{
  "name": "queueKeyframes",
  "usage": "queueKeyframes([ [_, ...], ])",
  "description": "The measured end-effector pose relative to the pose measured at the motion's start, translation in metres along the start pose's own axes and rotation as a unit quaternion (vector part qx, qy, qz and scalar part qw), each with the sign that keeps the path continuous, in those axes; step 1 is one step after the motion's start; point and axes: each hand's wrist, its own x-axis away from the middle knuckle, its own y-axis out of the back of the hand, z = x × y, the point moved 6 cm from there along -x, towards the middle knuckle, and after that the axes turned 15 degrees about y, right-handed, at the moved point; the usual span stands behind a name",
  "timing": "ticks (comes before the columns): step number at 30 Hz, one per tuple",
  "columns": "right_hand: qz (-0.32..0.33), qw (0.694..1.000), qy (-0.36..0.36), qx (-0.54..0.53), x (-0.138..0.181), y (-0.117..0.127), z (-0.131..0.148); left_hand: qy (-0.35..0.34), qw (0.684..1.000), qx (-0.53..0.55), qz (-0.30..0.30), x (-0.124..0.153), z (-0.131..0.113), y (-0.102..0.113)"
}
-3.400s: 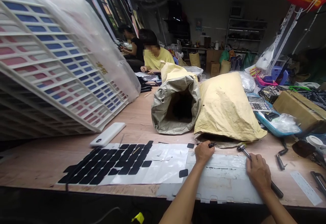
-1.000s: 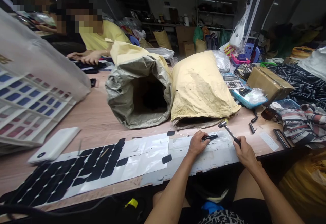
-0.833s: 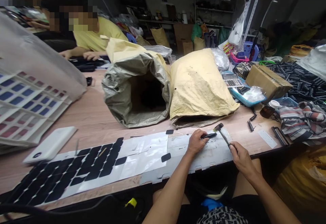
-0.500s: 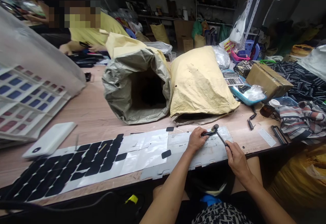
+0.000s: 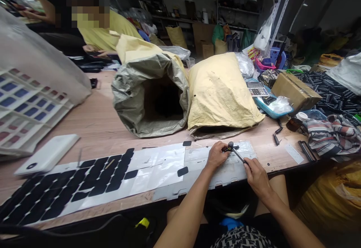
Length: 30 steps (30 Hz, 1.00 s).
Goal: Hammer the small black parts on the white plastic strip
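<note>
My left hand is closed around a small black part, holding it low over a pale flat sheet at the table's front edge. In my right hand is a slim metal-shafted tool with a rounded dark head. That head lies at the black part, close to my left fingertips; I cannot tell whether they touch. White backing sheets lie to the left, carrying rows of black rounded pieces. One loose black piece sits near the sheets' right end.
Two yellow sacks stand behind my hands, the left one gaping. Rightward are a blue tray, a cardboard box, a brown bottle and striped cloth. A white crate stands left. A person in yellow sits across.
The tool's head has moved slightly left and down onto the black part, and my right hand has shifted left with it. My left hand has barely moved.
</note>
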Motion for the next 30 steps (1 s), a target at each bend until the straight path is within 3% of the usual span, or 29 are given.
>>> queueKeyframes([
  [7,-0.043,0.989,-0.037,0.138,-0.015,0.027,-0.065,-0.016,0.999,-0.041,-0.001,0.001,-0.001,-0.003],
  [11,-0.027,0.973,-0.047,0.222,-0.024,0.023,-0.100,-0.018,0.999,-0.043,0.006,-0.001,0.003,-0.005],
  [18,0.012,0.955,-0.066,0.289,-0.033,0.008,-0.101,-0.040,0.999,0.009,0.003,0.004,-0.006,0.008],
  [22,0.031,0.954,-0.072,0.291,-0.034,0.008,-0.098,-0.097,0.994,0.052,0.010,0.067,-0.031,0.016],
  [24,0.033,0.953,-0.074,0.292,-0.034,0.008,-0.097,-0.166,0.981,0.042,0.088,0.116,-0.041,0.001],
  [26,0.033,0.953,-0.074,0.293,-0.034,0.007,-0.098,-0.195,0.963,-0.003,0.184,0.159,-0.036,-0.026],
  [28,0.032,0.953,-0.072,0.293,-0.034,0.007,-0.098,-0.139,0.958,-0.062,0.245,0.183,-0.013,-0.054],
  [30,0.029,0.953,-0.068,0.294,-0.034,0.006,-0.098,-0.031,0.956,-0.122,0.263,0.186,0.019,-0.074],
])
